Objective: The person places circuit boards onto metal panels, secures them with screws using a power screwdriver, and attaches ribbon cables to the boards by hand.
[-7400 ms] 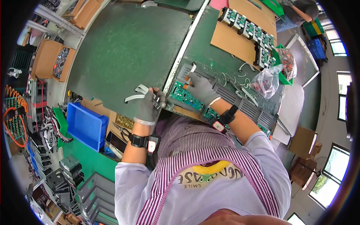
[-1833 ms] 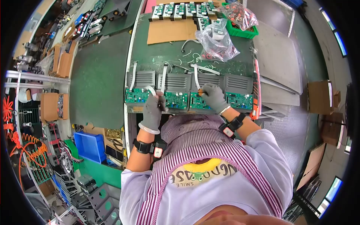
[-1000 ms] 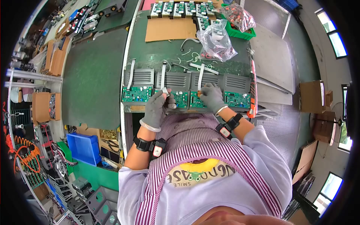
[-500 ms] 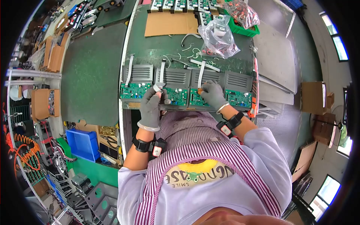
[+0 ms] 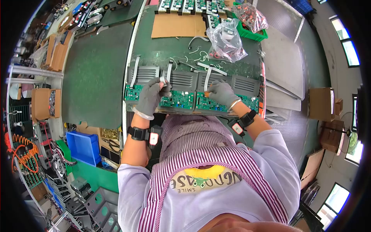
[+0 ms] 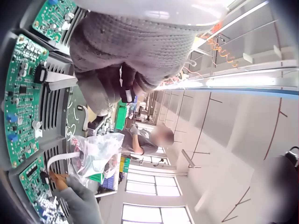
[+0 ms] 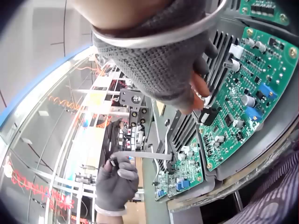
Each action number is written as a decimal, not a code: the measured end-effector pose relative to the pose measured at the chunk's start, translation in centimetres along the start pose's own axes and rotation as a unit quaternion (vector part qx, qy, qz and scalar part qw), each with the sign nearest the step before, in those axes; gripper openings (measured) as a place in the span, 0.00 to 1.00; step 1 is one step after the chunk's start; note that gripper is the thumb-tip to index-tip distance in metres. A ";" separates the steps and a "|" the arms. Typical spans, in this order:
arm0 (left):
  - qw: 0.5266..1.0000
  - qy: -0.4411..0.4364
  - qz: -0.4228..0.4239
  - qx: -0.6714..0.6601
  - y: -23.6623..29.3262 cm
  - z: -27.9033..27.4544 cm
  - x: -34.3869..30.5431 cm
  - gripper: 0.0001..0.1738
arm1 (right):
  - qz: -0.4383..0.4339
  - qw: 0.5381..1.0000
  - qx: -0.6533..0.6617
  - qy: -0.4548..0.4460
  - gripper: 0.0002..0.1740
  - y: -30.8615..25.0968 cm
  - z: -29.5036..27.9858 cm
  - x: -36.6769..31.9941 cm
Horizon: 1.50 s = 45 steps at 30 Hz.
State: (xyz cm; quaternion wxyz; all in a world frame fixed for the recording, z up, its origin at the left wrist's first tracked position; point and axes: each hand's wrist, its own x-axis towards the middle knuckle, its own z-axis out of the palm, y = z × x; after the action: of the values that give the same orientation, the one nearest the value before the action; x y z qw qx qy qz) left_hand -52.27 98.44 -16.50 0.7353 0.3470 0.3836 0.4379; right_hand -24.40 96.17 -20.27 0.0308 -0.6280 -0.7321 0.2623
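Head view: your left hand (image 5: 150, 96) pinches the end of a flat cable (image 5: 169, 71) over the second circuit board (image 5: 177, 99), apparently aligning its plug; your right hand (image 5: 221, 92), fingertips curled, holds the next cable (image 5: 208, 79) down at the third board (image 5: 211, 104).

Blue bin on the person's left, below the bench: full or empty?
Empty, as far as the head view shows: the blue bin shows only bare blue floor and walls.

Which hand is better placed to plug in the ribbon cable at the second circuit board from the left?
Probably left. The left hand pinches that ribbon cable right above the second circuit board, while the right hand is busy at the third board.
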 end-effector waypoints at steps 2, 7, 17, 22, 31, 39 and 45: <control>0.999 0.023 -0.030 -0.022 -1.0 -1.7 0.7 0.12 | 0.053 0.998 0.037 -0.003 0.13 0.6 -0.4 0.6; 0.998 0.034 -0.014 0.058 -1.1 -2.1 0.4 0.10 | 0.095 0.995 0.033 -0.011 0.15 -0.5 0.1 0.1; 0.994 -0.005 -0.106 -0.022 -2.6 2.0 1.1 0.11 | -0.186 0.960 0.093 0.186 0.13 -7.1 -2.2 1.0; 0.973 -0.040 -0.162 -0.161 -6.2 1.7 2.0 0.13 | -0.174 0.969 0.032 0.175 0.14 -7.3 0.5 1.1; 0.776 -0.162 0.168 0.586 -5.3 4.8 1.5 0.20 | 0.013 0.796 0.491 0.353 0.09 3.9 -6.7 -2.0; 0.593 -0.231 0.169 0.753 -9.6 6.7 1.6 0.37 | 0.026 0.975 -0.017 0.218 0.05 10.8 -0.4 -7.8; 0.598 -0.212 0.165 0.755 -9.9 7.1 1.5 0.36 | -0.021 0.969 -0.061 0.238 0.04 11.5 0.3 -8.0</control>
State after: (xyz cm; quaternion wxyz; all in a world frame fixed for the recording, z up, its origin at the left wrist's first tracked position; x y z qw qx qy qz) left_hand -41.90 94.81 -21.92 0.1869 0.9188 0.3471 0.0198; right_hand -12.44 89.44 -23.14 0.1713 -0.6572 -0.7316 0.0589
